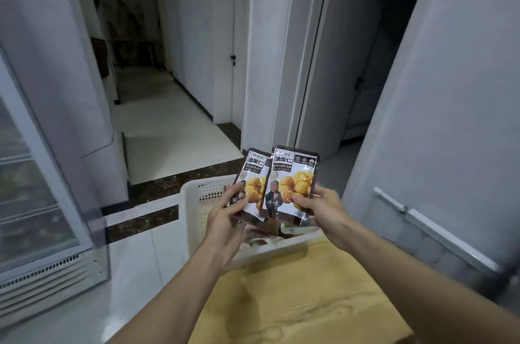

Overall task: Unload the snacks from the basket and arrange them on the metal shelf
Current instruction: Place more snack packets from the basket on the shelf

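Holding two upright snack packets, left hand, right hand

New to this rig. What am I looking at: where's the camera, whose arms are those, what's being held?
There is no machine here. A person works with bare hands, and the single picture comes from a wide-angle camera worn on their head, looking forward and down. The two arms at the bottom are theirs. The left hand grips the left packet and the right hand grips the right packet. They are two matching snack bags, held upright side by side above a white plastic basket with more items inside. Nearer the person lies a yellowish cardboard surface. A glass-door cooler stands at the left.
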`<action>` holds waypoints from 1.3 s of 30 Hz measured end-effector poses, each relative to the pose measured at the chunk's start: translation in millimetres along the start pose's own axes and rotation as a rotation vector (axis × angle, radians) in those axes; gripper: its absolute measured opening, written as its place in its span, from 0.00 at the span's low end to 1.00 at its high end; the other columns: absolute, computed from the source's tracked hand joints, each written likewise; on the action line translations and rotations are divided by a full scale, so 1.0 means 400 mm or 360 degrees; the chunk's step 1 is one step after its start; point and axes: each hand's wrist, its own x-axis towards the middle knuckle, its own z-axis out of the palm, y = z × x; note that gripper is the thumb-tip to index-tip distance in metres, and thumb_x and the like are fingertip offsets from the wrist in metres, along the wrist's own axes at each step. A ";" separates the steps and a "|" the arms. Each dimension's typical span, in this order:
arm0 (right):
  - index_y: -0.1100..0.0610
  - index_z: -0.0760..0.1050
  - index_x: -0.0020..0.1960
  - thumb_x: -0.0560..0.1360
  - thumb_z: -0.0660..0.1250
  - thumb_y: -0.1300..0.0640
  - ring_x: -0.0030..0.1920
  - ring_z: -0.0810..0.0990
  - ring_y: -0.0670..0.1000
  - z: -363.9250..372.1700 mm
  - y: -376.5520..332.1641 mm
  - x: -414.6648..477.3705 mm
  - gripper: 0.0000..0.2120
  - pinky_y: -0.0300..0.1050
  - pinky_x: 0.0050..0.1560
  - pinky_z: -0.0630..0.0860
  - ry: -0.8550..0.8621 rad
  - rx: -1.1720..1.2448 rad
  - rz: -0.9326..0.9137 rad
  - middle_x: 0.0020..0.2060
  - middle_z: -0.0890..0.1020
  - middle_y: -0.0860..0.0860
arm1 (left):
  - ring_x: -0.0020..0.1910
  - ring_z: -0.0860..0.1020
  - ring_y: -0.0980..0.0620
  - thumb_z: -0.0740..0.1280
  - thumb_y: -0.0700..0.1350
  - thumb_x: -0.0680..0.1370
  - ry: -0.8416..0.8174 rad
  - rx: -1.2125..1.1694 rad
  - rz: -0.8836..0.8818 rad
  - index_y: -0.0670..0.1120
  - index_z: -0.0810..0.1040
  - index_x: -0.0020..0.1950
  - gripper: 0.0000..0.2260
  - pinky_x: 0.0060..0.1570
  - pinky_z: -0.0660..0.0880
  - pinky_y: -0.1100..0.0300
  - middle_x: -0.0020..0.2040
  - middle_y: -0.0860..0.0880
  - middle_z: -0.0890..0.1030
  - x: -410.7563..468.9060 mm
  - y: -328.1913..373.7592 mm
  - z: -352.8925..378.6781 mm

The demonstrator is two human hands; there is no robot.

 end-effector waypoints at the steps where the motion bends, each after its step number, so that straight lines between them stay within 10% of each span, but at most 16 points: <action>1: 0.58 0.81 0.54 0.75 0.71 0.63 0.48 0.83 0.50 -0.008 0.002 -0.049 0.08 0.51 0.49 0.80 0.0029 0.0013 -0.0014 0.46 0.86 0.51 | 0.49 0.84 0.45 0.64 0.29 0.73 -0.0055 0.0016 -0.0028 0.46 0.78 0.63 0.22 0.42 0.81 0.52 0.56 0.43 0.83 -0.032 -0.009 0.007; 5: 0.58 0.81 0.55 0.75 0.70 0.64 0.45 0.82 0.50 -0.039 0.016 -0.241 0.09 0.48 0.40 0.80 0.0152 0.0066 -0.0022 0.45 0.85 0.52 | 0.53 0.83 0.47 0.66 0.29 0.68 -0.0197 0.0127 -0.0043 0.49 0.77 0.65 0.28 0.54 0.77 0.48 0.57 0.46 0.83 -0.173 -0.043 0.048; 10: 0.56 0.82 0.54 0.74 0.72 0.61 0.52 0.83 0.54 -0.106 0.018 -0.443 0.09 0.61 0.55 0.80 0.0390 0.0063 0.0000 0.48 0.86 0.51 | 0.51 0.83 0.50 0.68 0.30 0.70 -0.0324 0.0280 -0.0053 0.49 0.80 0.62 0.24 0.46 0.78 0.58 0.58 0.46 0.83 -0.318 -0.076 0.124; 33: 0.56 0.83 0.50 0.75 0.71 0.62 0.41 0.82 0.40 -0.970 -0.028 -1.491 0.04 0.33 0.39 0.74 0.1423 -0.0023 -0.0351 0.41 0.86 0.45 | 0.40 0.85 0.50 0.73 0.30 0.67 -0.1143 0.0431 -0.0224 0.46 0.81 0.60 0.23 0.32 0.79 0.63 0.49 0.44 0.86 -1.034 -0.671 0.917; 39: 0.54 0.81 0.52 0.74 0.73 0.59 0.51 0.84 0.49 -1.187 0.000 -1.681 0.07 0.48 0.56 0.77 0.1741 0.0022 -0.0331 0.45 0.87 0.47 | 0.50 0.84 0.49 0.77 0.33 0.64 -0.1264 0.0514 -0.0250 0.48 0.82 0.60 0.25 0.51 0.81 0.56 0.51 0.46 0.85 -1.167 -0.838 1.103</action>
